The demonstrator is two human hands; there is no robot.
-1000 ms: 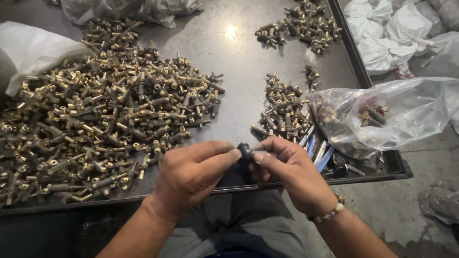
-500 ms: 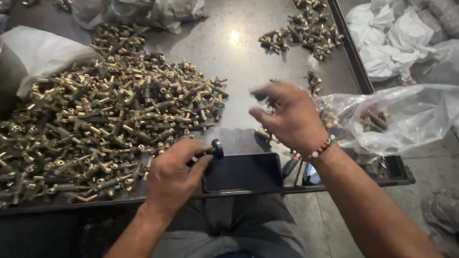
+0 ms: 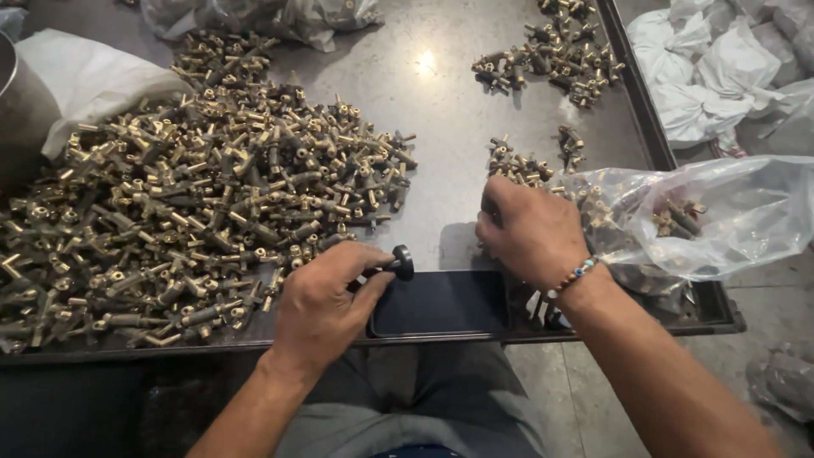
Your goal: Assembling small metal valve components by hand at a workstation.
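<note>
left hand pinches a small black-knobbed fitting just above the flat black tray; right hand curls over loose brass fittings, grip hidden. a slack pinch could drop it.

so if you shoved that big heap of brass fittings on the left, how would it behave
The brass fittings look like solid metal, so the heap is probably heavy and stiff. They lie loose and interlocked, so they would likely tangle and scrape along the smooth metal tray rather than roll.
</note>
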